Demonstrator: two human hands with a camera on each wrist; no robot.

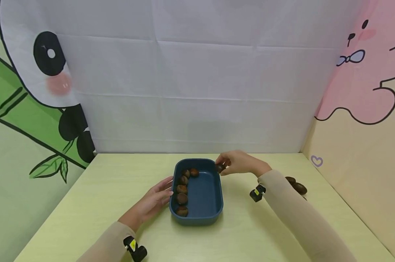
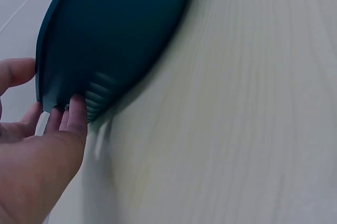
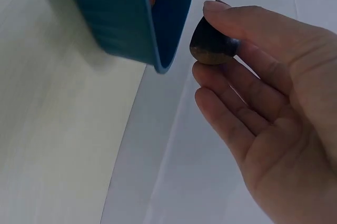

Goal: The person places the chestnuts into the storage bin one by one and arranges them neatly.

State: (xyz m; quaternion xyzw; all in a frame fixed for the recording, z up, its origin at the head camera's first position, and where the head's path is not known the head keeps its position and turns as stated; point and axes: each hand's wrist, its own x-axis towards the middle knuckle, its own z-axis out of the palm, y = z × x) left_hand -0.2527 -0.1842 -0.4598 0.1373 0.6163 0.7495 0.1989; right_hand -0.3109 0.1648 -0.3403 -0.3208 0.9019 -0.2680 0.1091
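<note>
A blue rectangular box point(image 1: 205, 219) stands on the table with several brown chestnuts point(image 1: 182, 198) in it, lined along its left wall and into the far left corner. My left hand point(image 1: 153, 202) rests against the box's left side, fingers point(image 2: 79, 110) touching the outer wall. Between thumb and fingertips, my right hand point(image 1: 238, 162) pinches another chestnut point(image 3: 213, 45), dark with a paler brown base. That chestnut is at the far right rim of the box in the head view; the right wrist view shows it just beside the rim.
More chestnuts point(image 1: 299, 188) lie on the table at the right, partly hidden behind the right sleeve point(image 1: 299, 211). The pale wooden table point(image 1: 128, 173) meets a white cloth backdrop point(image 1: 200, 120) at its far edge. Painted panels flank both sides.
</note>
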